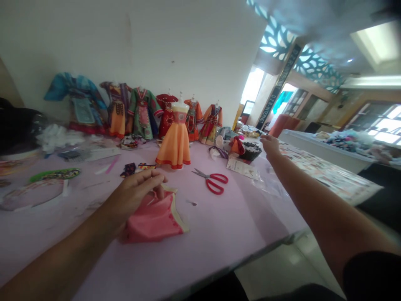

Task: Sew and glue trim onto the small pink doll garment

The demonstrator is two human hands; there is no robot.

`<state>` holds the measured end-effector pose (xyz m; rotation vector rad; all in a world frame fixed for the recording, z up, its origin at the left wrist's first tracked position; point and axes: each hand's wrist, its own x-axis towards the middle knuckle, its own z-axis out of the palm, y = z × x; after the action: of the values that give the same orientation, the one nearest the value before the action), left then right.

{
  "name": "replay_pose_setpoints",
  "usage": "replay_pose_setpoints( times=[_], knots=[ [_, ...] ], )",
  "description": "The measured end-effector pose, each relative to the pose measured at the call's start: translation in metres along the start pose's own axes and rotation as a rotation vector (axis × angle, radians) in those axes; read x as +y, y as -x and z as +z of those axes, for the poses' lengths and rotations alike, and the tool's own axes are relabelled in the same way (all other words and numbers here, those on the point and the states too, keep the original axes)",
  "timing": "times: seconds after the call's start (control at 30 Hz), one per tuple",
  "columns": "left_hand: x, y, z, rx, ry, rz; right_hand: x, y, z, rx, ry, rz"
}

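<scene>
My left hand [142, 188] is bent over a piece of pink cloth [153, 221] with a cream edge, on the table in front of me. Its thumb and fingers come together at the cloth's upper edge and grip it; part of the grip is hidden. Far out to the right, my right hand [270, 146] is raised at arm's length with fingers pinched; whatever is between them is too small to make out. Scissors with red handles [216, 183] lie slightly apart between both hands. Behind the cloth stands a small dress form in an orange dress [175, 144].
Several small costumed forms [142, 110] line the wall. A dark basket [250, 151] and a printed card [242, 168] lie near my right hand. A green tray of beads [54, 174] is at left. The table's front edge [250, 256] runs diagonally below.
</scene>
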<state>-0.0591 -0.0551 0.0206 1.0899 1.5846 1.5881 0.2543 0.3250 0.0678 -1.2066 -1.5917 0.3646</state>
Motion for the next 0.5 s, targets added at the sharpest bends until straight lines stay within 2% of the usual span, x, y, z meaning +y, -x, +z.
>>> replay_pose_setpoints(
  times=[0.1, 0.2, 0.23, 0.3, 0.4, 0.43, 0.5],
  knots=[
    [0.001, 0.000, 0.000, -0.008, -0.007, 0.017, -0.020, 0.017, 0.007, -0.032, -0.118, 0.080],
    [0.001, 0.000, 0.001, -0.002, 0.008, 0.004, -0.054, 0.054, 0.019, -0.181, -0.273, 0.074],
    [0.001, 0.001, 0.001, -0.001, 0.021, 0.002, -0.067, 0.071, 0.023, -0.276, -0.338, 0.066],
    [0.000, 0.001, 0.001, -0.015, 0.035, -0.005, -0.095, 0.109, 0.031, -0.648, -0.510, 0.008],
    [0.003, 0.003, 0.001, -0.041, 0.035, 0.006, -0.133, 0.169, 0.042, -1.197, -0.497, -0.159],
    [0.004, 0.003, 0.001, -0.046, 0.034, 0.015, -0.143, 0.187, 0.046, -1.316, -0.460, -0.220],
    [0.008, 0.005, 0.001, -0.054, 0.035, 0.027, -0.155, 0.215, 0.052, -1.392, -0.354, -0.337]
  ],
)
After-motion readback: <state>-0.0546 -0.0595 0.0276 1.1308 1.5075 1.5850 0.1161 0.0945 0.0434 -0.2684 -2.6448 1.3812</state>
